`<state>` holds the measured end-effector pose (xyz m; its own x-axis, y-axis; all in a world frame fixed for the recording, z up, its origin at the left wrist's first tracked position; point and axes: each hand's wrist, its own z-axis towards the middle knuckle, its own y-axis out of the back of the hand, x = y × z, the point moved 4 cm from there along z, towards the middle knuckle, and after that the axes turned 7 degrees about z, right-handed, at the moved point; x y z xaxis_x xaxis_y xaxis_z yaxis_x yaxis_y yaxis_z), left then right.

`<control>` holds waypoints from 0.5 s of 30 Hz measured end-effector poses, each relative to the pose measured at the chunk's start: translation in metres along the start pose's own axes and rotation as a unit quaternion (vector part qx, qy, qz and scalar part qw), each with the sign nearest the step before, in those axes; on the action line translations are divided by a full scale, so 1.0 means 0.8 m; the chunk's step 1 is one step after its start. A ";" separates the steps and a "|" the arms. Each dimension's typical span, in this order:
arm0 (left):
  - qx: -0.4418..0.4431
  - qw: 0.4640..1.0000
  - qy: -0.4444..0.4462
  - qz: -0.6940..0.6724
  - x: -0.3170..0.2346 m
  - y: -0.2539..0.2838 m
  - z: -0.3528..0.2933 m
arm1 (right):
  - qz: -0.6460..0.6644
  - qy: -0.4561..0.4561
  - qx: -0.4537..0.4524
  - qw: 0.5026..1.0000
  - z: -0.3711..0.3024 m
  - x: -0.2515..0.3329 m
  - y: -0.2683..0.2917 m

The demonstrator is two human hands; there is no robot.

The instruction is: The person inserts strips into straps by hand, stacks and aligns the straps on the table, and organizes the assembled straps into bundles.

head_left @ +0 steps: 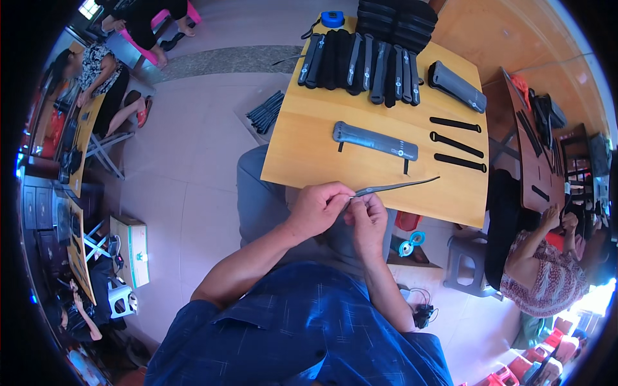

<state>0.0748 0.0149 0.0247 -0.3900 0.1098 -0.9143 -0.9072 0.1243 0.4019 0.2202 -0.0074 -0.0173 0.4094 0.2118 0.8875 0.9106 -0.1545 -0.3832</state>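
A narrow dark-grey strap (404, 186) is pinched between my two hands at the near edge of the wooden table, its free end pointing right. My left hand (320, 209) holds its near end between thumb and fingers. Close beside it, my right hand (368, 222) has its fingertips closed at the same end; the fingers hide what exactly they grip. Just beyond my hands lies a long grey pouch-like sleeve (375, 141) with two short black tabs under its near side. Three black straps with end loops (457, 144) lie to its right.
A row of grey and black sleeves (360, 67) covers the table's far part, with a black ribbed stack (396, 22) behind. A grey bundle (457, 87) sits far right; a blue tape measure (332, 18) far left. Dark strips (265, 112) lie left of the table. Other people sit around.
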 end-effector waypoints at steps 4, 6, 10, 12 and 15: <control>-0.032 0.999 -0.028 -0.010 -0.009 -0.007 -0.001 | 0.011 0.007 -0.025 1.000 0.000 0.004 0.003; -0.035 0.999 -0.030 -0.007 -0.008 -0.010 -0.003 | 0.013 0.000 -0.035 0.999 0.000 0.003 0.006; -0.023 0.998 -0.063 0.002 -0.008 -0.007 0.000 | 0.037 0.009 -0.033 0.999 0.000 0.005 0.008; -0.009 0.998 -0.062 0.009 -0.009 -0.002 0.002 | 0.012 0.047 -0.014 0.999 0.000 0.005 0.013; 0.074 0.997 -0.012 -0.014 0.001 0.003 0.010 | -0.032 0.051 0.010 0.998 -0.002 0.010 0.018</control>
<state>0.0734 0.0228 0.0257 -0.3592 0.1269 -0.9246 -0.8837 0.2722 0.3807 0.2365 -0.0095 -0.0149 0.3434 0.1205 0.9314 0.9361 -0.1242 -0.3290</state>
